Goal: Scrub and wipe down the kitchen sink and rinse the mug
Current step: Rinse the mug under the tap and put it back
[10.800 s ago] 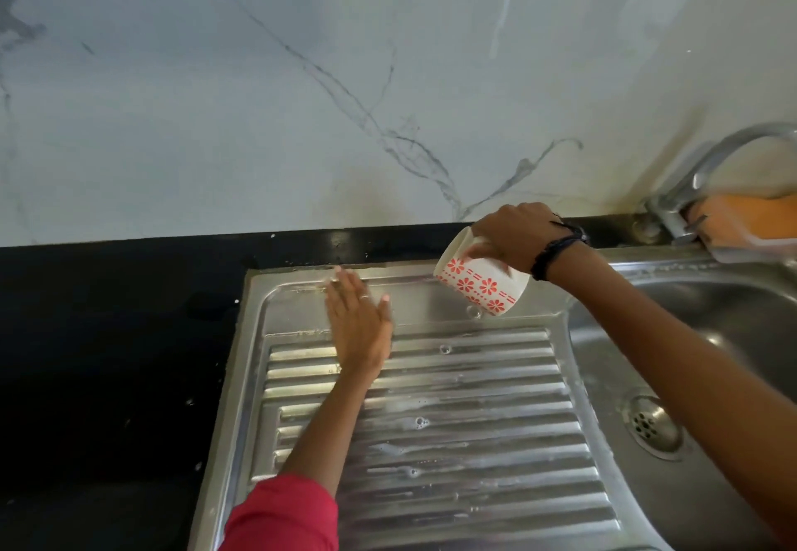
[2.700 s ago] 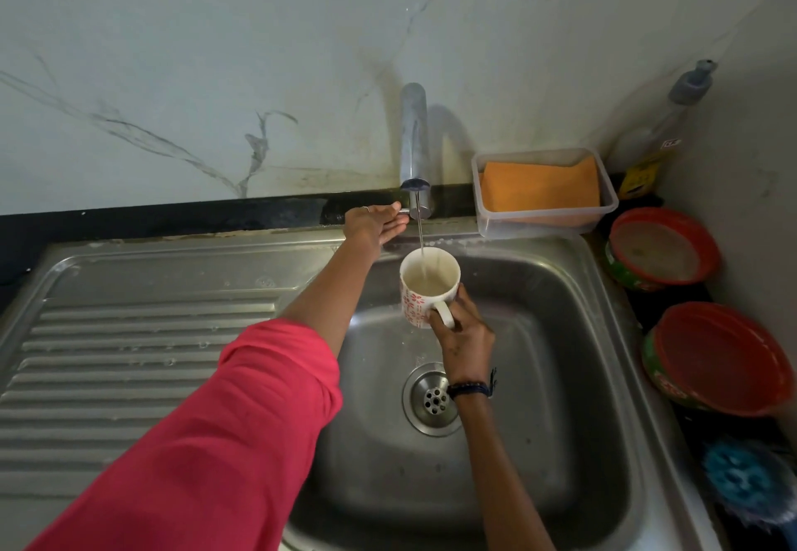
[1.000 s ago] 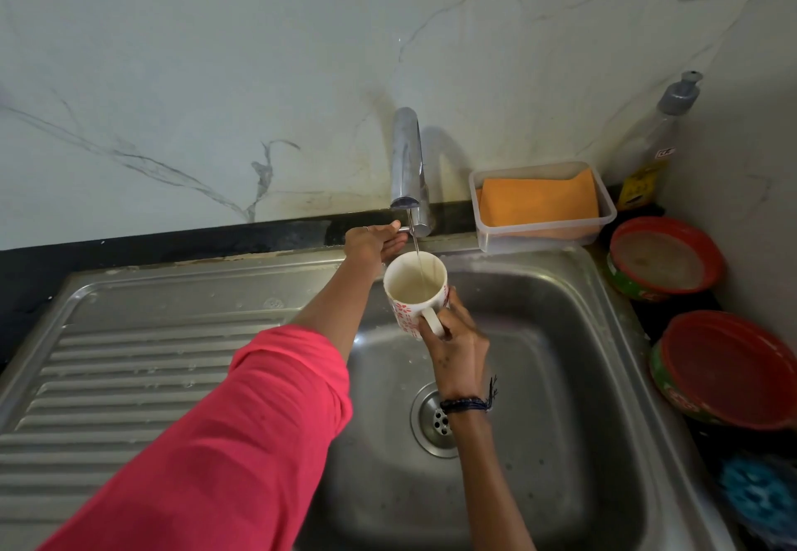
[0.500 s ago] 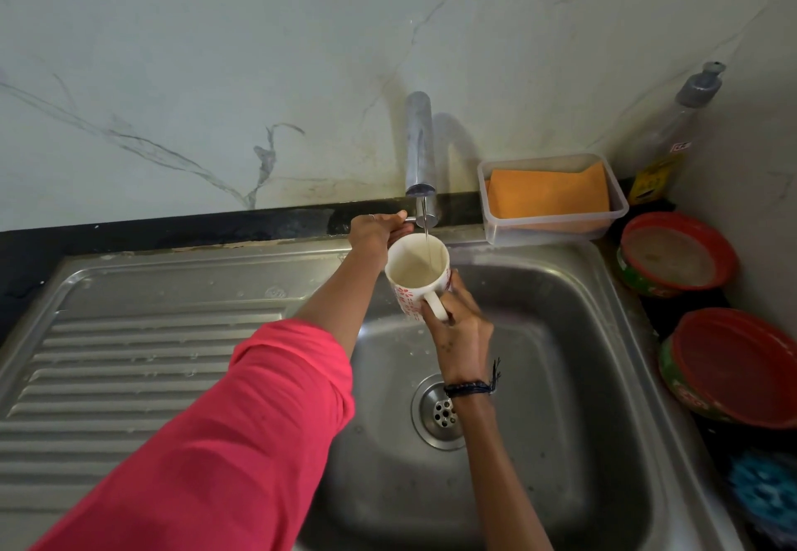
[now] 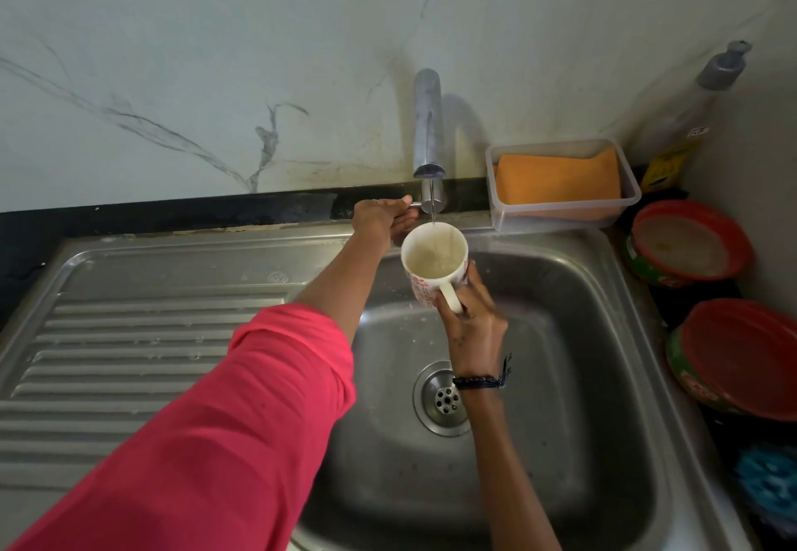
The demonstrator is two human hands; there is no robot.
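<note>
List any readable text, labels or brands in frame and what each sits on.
Nothing legible.
Soap bottle: small white tag and yellow label, print too blurred to read.
Lower red-lidded tub: printing on its side, unreadable.
Sink: stamped mark near the drainboard's back edge, too faint.
Mug: red flower pattern only, no words.

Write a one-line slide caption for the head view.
Right hand holds mug under running tap over sink; left hand on tap lever.
</note>
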